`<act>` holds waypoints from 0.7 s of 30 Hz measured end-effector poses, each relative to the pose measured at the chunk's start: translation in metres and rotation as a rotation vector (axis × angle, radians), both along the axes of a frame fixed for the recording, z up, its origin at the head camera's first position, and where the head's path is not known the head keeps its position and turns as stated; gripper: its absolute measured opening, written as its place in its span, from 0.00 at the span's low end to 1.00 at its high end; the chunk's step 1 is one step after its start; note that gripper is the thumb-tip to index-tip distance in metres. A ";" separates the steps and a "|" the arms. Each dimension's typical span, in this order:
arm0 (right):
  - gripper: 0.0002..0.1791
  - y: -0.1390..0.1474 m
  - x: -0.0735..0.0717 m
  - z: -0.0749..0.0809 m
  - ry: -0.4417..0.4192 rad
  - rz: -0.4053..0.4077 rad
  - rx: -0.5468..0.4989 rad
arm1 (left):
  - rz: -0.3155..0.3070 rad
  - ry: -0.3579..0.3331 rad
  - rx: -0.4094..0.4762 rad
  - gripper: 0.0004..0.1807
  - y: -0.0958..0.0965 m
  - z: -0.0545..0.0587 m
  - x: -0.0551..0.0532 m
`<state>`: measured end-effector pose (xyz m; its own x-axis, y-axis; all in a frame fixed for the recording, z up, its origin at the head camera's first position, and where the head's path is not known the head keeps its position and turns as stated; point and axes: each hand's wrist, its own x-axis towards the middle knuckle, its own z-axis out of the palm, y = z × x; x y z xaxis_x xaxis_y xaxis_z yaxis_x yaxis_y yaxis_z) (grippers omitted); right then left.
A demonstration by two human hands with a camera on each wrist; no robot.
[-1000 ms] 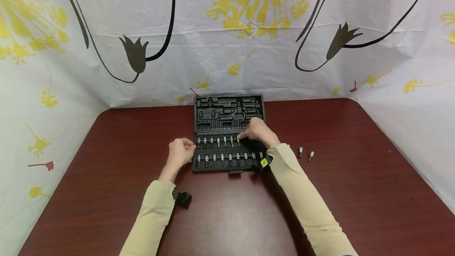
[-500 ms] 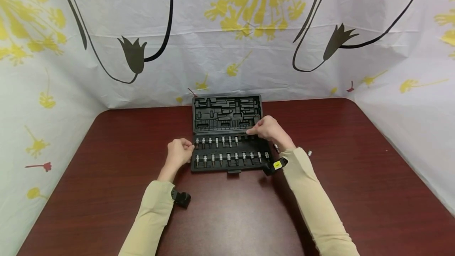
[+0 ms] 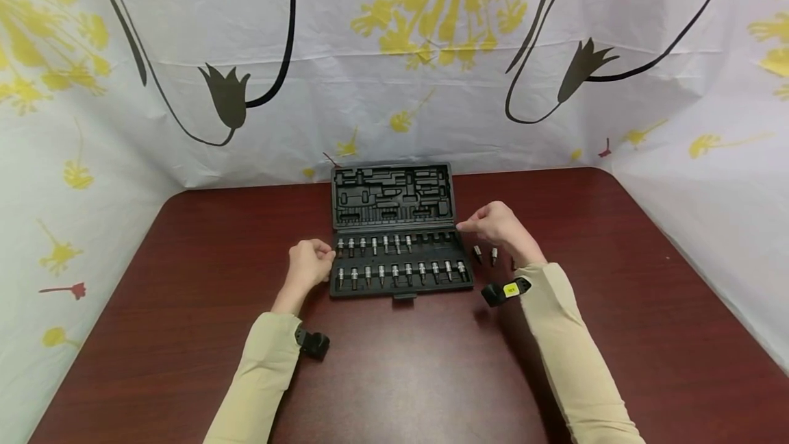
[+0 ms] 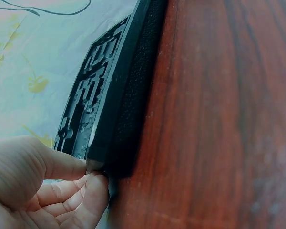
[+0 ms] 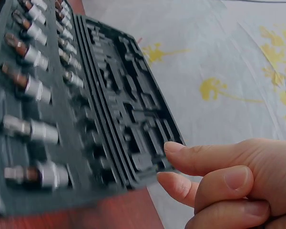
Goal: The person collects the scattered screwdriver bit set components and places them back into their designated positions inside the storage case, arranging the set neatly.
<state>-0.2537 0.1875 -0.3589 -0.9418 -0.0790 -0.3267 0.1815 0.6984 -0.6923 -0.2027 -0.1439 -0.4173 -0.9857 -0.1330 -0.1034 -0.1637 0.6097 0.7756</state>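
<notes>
A black socket-set case (image 3: 401,259) lies open on the table, its moulded lid (image 3: 392,196) tipped back. Silver bit sockets (image 3: 396,274) fill the near row; in the far row (image 3: 374,245) they stand on the left, with dark recesses to their right. My left hand (image 3: 310,267) pinches the case's left edge between thumb and fingers, as the left wrist view shows at the corner (image 4: 96,160). Beside the case's right edge, my right hand (image 3: 498,228) holds nothing. In the right wrist view its thumb (image 5: 200,157) and forefinger stand apart, the other fingers bent.
A few loose bit sockets (image 3: 494,256) lie on the reddish-brown table (image 3: 394,368) right of the case, partly under the right wrist. A patterned white cloth (image 3: 345,108) hangs behind the table and along both sides. A small black camera sits on each wrist.
My right hand has left the last socket of the far row and moved right, past the case's edge, uncovering the recesses. The left hand keeps its hold on the case.
</notes>
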 end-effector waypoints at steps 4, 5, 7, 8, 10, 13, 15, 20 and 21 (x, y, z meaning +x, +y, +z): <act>0.18 0.016 0.003 -0.002 -0.008 -0.008 0.005 | 0.001 -0.003 -0.002 0.06 0.000 -0.001 0.000; 0.18 0.020 0.004 -0.003 -0.014 -0.013 0.000 | 0.001 -0.002 -0.004 0.06 0.000 -0.001 0.000; 0.18 0.028 0.005 -0.004 -0.020 -0.025 -0.002 | 0.002 0.000 -0.008 0.07 0.001 -0.001 0.001; 0.19 0.032 0.006 -0.005 -0.019 -0.023 -0.002 | 0.002 0.000 -0.009 0.07 0.001 -0.001 0.001; 0.19 0.039 0.008 -0.005 -0.017 -0.024 -0.001 | 0.002 -0.002 -0.010 0.07 0.001 0.000 0.001; 0.19 0.049 0.012 -0.005 -0.006 -0.024 0.006 | 0.001 -0.001 -0.009 0.07 0.001 0.000 0.001; 0.19 0.055 0.014 -0.004 -0.002 -0.022 0.016 | 0.002 0.002 -0.007 0.06 0.001 0.000 0.001; 0.20 0.069 0.019 -0.007 0.025 -0.013 0.066 | 0.000 0.008 -0.008 0.06 0.000 -0.002 0.001; 0.19 0.071 0.020 -0.007 0.027 -0.015 0.074 | -0.001 0.008 -0.009 0.06 0.000 -0.001 0.002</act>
<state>-0.2336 0.2590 -0.3663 -0.9513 -0.0418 -0.3053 0.1739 0.7451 -0.6439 -0.2011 -0.1435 -0.4188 -0.9866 -0.1328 -0.0947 -0.1570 0.6164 0.7716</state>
